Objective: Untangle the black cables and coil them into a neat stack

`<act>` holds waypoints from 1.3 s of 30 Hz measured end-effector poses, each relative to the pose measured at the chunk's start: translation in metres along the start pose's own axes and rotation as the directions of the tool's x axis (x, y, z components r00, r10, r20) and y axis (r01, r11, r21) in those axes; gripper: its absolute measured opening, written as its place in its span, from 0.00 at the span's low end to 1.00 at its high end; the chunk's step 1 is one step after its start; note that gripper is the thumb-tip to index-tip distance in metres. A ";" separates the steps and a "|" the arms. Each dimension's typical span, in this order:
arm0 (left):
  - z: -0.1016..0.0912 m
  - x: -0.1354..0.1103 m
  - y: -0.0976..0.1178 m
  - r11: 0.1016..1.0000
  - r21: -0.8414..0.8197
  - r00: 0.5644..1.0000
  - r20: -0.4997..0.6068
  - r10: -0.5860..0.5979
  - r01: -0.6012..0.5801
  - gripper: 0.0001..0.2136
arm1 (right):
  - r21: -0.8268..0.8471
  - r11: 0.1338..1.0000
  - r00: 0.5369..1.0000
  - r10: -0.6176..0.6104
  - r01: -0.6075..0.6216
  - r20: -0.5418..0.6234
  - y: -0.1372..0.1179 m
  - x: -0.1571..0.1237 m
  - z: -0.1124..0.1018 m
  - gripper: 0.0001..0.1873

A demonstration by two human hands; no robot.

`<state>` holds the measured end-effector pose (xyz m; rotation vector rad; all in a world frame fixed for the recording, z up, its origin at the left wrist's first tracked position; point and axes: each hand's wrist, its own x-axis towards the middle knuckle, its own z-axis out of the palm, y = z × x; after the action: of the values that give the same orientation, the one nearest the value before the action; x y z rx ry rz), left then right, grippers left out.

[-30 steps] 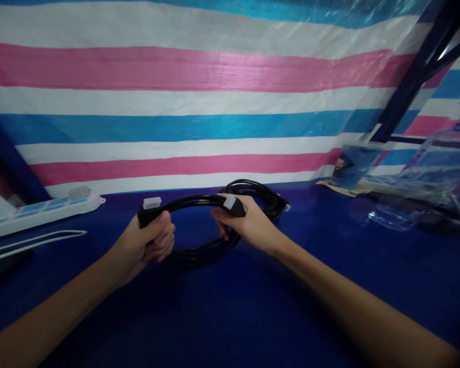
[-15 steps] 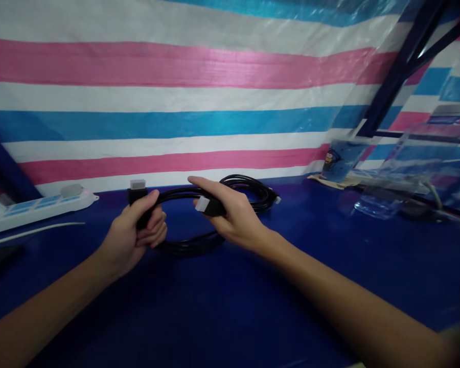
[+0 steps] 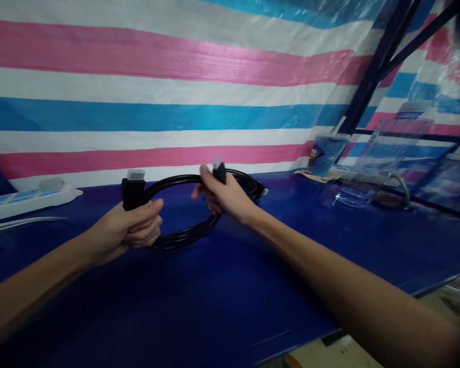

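Observation:
A coiled black cable (image 3: pixel 184 236) hangs between both hands just above the dark blue table (image 3: pixel 222 306). My left hand (image 3: pixel 132 229) is closed round the coil's left side, where a black plug with a silver end (image 3: pixel 133 186) sticks up above the fist. My right hand (image 3: pixel 222 197) grips the coil's far side and pinches the other plug (image 3: pixel 218 171), which points upward. A second black coil (image 3: pixel 253 186) lies on the table just behind the right hand.
A white power strip (image 3: pixel 26 198) with a white cord lies at the left by the striped pink, white and blue tarp (image 3: pixel 168 102). Clear plastic packaging (image 3: pixel 371 174) and a small printed bag (image 3: pixel 324 153) sit at the right near a dark frame post. The table's front edge runs lower right.
The right hand has turned its plug from pointing left to pointing up and lifted slightly. The left hand's grip is unchanged. The camera view has swung right.

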<state>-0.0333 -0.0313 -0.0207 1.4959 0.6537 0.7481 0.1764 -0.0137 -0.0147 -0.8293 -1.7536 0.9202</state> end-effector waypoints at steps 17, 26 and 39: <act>-0.001 0.012 0.002 0.992 0.069 0.990 -0.082 0.114 -0.109 0.29 | 0.150 0.982 0.993 0.107 -0.114 0.053 0.006 0.003 -0.002 0.24; -0.004 0.014 -0.001 0.998 0.040 0.994 -0.095 0.052 -0.048 0.28 | 0.260 0.945 0.977 0.170 -0.198 0.129 0.011 0.005 -0.004 0.23; -0.005 0.012 0.000 0.993 0.115 0.994 -0.098 0.039 -0.028 0.28 | 0.141 0.981 0.978 0.111 -0.137 0.177 0.010 0.008 -0.009 0.25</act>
<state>-0.0299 -0.0183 -0.0196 1.5839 0.7585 0.8277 0.1831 -0.0002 -0.0176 -0.7865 -1.7642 1.2231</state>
